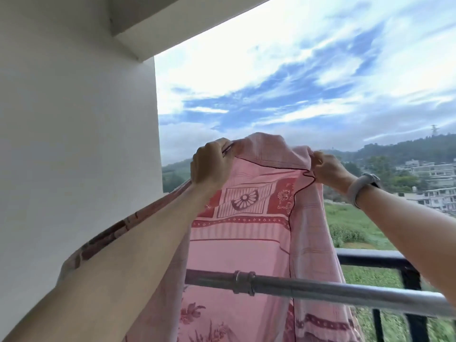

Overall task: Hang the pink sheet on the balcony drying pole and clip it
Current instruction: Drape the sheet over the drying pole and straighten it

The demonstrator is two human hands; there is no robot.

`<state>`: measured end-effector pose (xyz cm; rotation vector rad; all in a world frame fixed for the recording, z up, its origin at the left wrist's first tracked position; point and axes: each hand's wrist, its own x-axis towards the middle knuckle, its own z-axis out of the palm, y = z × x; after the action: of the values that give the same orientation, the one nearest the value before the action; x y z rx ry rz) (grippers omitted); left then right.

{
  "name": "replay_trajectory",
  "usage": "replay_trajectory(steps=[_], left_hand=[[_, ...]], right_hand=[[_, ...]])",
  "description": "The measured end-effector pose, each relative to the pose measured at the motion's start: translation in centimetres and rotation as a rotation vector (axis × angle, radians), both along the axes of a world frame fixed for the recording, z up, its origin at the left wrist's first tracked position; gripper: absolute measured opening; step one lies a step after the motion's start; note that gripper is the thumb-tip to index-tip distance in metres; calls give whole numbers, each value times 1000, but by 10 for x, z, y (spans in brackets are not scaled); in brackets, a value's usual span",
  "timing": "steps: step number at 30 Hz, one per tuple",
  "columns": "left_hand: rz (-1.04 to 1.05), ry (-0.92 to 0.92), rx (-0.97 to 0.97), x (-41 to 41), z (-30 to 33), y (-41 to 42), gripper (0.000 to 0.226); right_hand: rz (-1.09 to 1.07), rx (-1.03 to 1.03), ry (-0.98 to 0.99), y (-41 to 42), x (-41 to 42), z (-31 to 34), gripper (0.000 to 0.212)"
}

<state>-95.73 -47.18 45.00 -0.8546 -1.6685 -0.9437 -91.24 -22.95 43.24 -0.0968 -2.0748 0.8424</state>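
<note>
The pink sheet [237, 245], printed with red borders and a flower medallion, is held up high in front of me, beyond a grey metal drying pole [320, 288]. My left hand [209, 164] grips its top edge on the left. My right hand [329, 169], with a pale watch band on the wrist, pinches the top edge on the right. Most of the sheet hangs down past the pole on the far side, while one part trails back under my left arm toward me. No clip is in view.
A white wall [79, 119] rises close on the left, with a ceiling beam above. A black balcony railing [385, 260] runs behind the pole on the right. Open sky, green fields and distant buildings lie beyond.
</note>
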Motion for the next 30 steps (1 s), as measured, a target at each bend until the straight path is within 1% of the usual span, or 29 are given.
replay_trajectory(steps=[3,5,7,9,11,13,15,17,18,19,21,23,25,27,28,30], left_hand=[[-78,-31,16,46,-16,53,43],[-135,-54,-2,81,-31,93,40],[-157,-93,-63,113,-45,131,36],[-137,-131,-109,136,-57,159,35],[-114,-167,-138,150,-66,175,38],[-86,-197,-171,160,-79,183,35],[-51,-241,-239,167,-100,188,24],[-85,-334,-316,172,-128,186,16],[-143,-391,-327,175,-140,182,18],[-204,-447,-297,177,-150,175,22],[-263,-515,-159,180,-158,157,28],[-304,-549,-52,184,-161,140,25],[-378,-602,13,188,-164,126,14],[-418,-634,58,190,-169,116,6],[-424,-642,80,190,-173,111,6],[-385,-627,110,186,-184,101,10]], right_hand=[[75,36,-26,40,54,-2,19],[113,61,-81,70,94,-4,22],[117,81,-191,106,134,-8,21],[102,53,-345,141,171,-14,19],[81,12,-421,169,201,-18,29],[110,-46,-384,178,223,-24,37],[217,-58,-352,164,239,-35,37],[363,11,-423,136,246,-52,42],[418,59,-486,120,246,-62,47],[454,101,-549,105,244,-73,52],[478,184,-631,75,238,-94,58],[443,319,-628,49,228,-111,59],[324,474,-558,29,219,-120,61],[218,583,-509,14,210,-127,66],[176,630,-500,8,206,-130,64],[101,719,-466,-3,201,-136,54]])
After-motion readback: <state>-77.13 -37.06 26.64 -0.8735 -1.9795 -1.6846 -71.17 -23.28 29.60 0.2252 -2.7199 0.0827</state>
